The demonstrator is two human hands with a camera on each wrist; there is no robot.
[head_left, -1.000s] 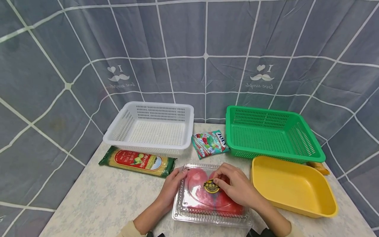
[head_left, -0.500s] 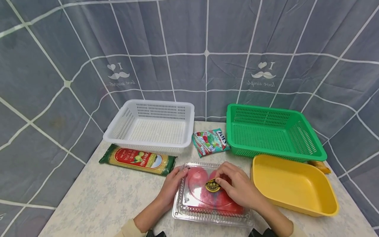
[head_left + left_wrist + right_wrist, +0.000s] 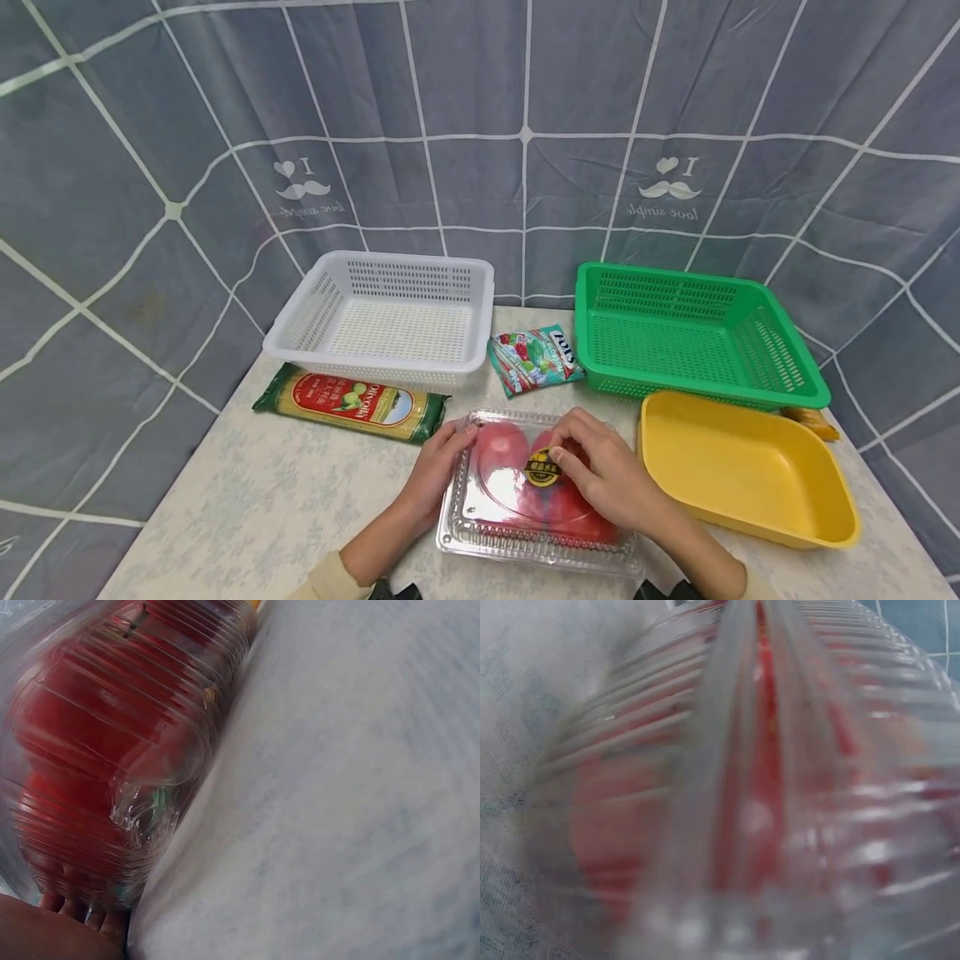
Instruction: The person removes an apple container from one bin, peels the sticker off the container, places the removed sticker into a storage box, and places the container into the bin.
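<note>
Barely anything has moved since the earlier frames: our right hand (image 3: 607,479) shifted a touch on the lid, fingertips now at the round sticker (image 3: 543,468). Our left hand (image 3: 438,471) cups the left wall of the clear box (image 3: 525,533) of tomatoes (image 3: 498,450), fingers curled against it; right hand lies on top, fingers bent, pinching at the sticker. Box sits on the table (image 3: 262,500), between our hands. We judge we're steadying it for a lift or opening; next needs a firm two-sided grip. Readable: "FOX'S" on the candy bag (image 3: 536,358) beyond the right hand; pasta pack (image 3: 348,404) beyond the left reads roughly "OLIVOILA". Sticker text unreadable.
</note>
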